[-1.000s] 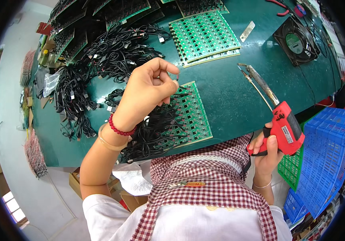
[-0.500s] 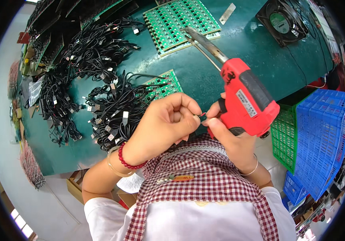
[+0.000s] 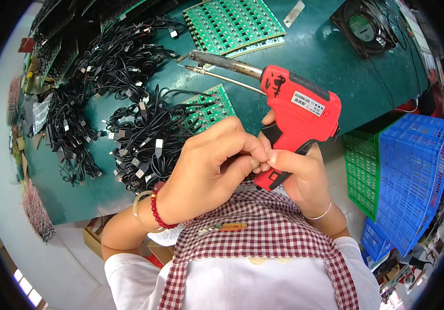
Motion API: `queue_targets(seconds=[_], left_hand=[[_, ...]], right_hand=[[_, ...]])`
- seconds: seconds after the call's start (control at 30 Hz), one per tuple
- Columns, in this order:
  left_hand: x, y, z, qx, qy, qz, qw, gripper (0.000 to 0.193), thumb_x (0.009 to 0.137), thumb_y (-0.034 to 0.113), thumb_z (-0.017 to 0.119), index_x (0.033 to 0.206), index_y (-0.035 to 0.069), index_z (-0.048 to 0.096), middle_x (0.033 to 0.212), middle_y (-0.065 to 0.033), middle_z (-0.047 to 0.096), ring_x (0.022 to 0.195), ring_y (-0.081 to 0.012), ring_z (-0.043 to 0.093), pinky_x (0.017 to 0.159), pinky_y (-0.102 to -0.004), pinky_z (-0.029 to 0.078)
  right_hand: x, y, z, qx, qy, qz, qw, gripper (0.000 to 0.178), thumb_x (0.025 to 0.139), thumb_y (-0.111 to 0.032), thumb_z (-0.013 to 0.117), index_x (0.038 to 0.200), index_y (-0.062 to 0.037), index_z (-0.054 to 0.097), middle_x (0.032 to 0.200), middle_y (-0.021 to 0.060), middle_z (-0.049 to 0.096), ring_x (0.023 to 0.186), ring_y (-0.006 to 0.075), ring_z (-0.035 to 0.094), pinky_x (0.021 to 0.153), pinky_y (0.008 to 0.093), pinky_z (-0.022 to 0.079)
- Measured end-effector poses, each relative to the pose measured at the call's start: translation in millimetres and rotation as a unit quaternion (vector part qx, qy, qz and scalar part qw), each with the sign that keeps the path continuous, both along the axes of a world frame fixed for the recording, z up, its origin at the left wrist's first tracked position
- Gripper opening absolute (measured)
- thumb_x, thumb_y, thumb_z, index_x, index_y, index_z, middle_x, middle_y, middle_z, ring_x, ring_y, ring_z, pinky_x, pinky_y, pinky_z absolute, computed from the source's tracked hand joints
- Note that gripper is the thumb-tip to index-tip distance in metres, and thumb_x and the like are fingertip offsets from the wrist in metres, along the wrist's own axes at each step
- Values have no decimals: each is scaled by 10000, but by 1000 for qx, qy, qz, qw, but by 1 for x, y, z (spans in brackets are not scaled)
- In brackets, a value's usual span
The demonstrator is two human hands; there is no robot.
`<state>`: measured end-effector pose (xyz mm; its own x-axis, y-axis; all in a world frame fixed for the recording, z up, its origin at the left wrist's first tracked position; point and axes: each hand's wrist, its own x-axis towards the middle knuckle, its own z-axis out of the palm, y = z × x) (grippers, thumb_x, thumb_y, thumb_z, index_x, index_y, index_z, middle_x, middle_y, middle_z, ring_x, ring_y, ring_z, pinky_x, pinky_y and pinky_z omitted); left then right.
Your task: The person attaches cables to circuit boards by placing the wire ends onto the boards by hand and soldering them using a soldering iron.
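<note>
My right hand [image 3: 302, 175] grips the black-trimmed handle of a red soldering gun [image 3: 299, 106]. The gun's metal tip and thin feed tube point left over the bench. My left hand [image 3: 214, 160] is closed in a pinch, its fingertips meeting my right thumb and fingertip in front of the handle. Between them the wire end is covered by fingers; half a second ago a bit of red and dark wire showed there. Just beyond my left hand lies a green circuit board [image 3: 222, 101] with black cables joined to it. A heap of black USB cables [image 3: 147, 147] sits beside that board.
Stacked green circuit panels [image 3: 232, 26] and a small metal strip [image 3: 294, 14] lie at the far side of the green bench [image 3: 315, 51]. A black fan [image 3: 364, 28] stands far right. Blue [image 3: 413, 165] and green crates [image 3: 361, 170] are at right. More cable bundles [image 3: 74, 134] lie left.
The soldering gun has turned, its tip swinging left and toward me, away from the stacked panels. My fingertips have drawn together and now cover the wire.
</note>
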<state>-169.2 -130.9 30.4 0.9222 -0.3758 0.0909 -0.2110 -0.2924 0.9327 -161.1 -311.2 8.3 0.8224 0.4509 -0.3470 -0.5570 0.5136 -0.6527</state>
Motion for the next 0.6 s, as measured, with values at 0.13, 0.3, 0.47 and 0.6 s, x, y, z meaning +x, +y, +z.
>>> queue_targets(seconds=[0.13,0.3,0.47,0.6], left_hand=[[-5,-5,0,-24,81,59,995,113,771,-50,647,860,10,612,777,-40,519,636,-112,533,539,-235,434],[4,8,6,180,-40,78,980,142,734,-26,635,803,16,518,781,-126,506,658,-307,567,553,-366,464],[19,22,-22,261,-85,115,955,101,736,-6,628,767,25,537,746,-86,518,565,-235,531,505,-312,424],[29,28,-34,345,-102,110,926,61,759,57,607,761,38,549,760,-99,571,622,-306,577,539,-387,450]], right_hand=[[-1,6,0,-27,-38,-45,998,406,787,40,568,1171,17,438,849,73,576,774,151,579,706,311,511],[-3,-3,-6,-156,-92,-122,976,380,812,19,600,1168,35,468,858,67,579,769,141,585,680,302,543],[-12,-22,-11,-214,-84,-116,966,353,844,-54,576,1168,36,469,732,74,554,622,138,546,623,300,511],[-29,-43,-18,-249,-116,-73,959,365,898,-190,546,1174,35,466,617,76,513,488,122,472,528,278,463]])
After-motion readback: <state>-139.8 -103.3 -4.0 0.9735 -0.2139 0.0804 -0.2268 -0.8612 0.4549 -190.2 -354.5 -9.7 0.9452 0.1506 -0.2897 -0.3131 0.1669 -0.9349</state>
